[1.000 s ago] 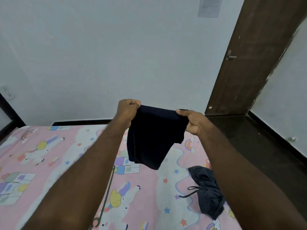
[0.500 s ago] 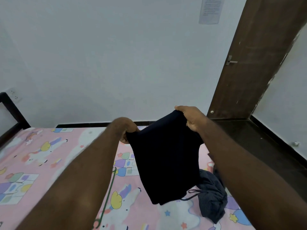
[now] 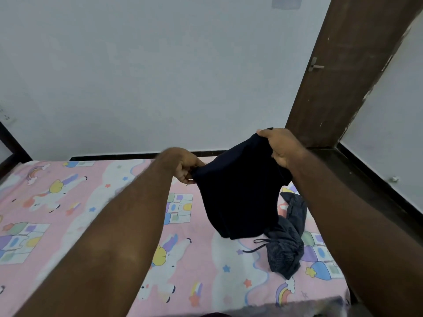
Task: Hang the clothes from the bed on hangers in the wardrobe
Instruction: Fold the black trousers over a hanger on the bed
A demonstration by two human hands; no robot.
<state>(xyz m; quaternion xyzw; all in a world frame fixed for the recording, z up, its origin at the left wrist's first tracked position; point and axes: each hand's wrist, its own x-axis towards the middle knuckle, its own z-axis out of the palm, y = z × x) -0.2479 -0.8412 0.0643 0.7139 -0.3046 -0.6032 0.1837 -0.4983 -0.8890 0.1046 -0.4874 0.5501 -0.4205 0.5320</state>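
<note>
Pink cartoon-print sheet (image 3: pixel 68 225) covers the bed, with unicorns, rainbows and castles on it. Dark bed frame (image 3: pixel 9 147) at the far left edge, a wall socket (image 3: pixel 5 116) just above it on the white wall. Left hand (image 3: pixel 183 165) held out over the bed, fingers curled, its grip clamped on the left edge of a dark navy garment (image 3: pixel 238 197). The garment is off the bed and in the air, stretched between both hands, top edge slanting up toward the right, lower part hanging loose above the sheet. Right hand (image 3: pixel 282 147) sits higher than the left, thumb on top, its grip pinched tight on the garment's upper right corner. Below and right of the hanging cloth, a striped grey garment (image 3: pixel 286 248) lies crumpled on the sheet near the bed's right side, a drawstring (image 3: pixel 254 245) trailing out to its left. Cannot tell whether the navy hem touches it. Further right, a brown door (image 3: pixel 343 76) with a metal lever handle (image 3: pixel 315 65), and dark floor (image 3: pixel 377 191) beside the bed.
</note>
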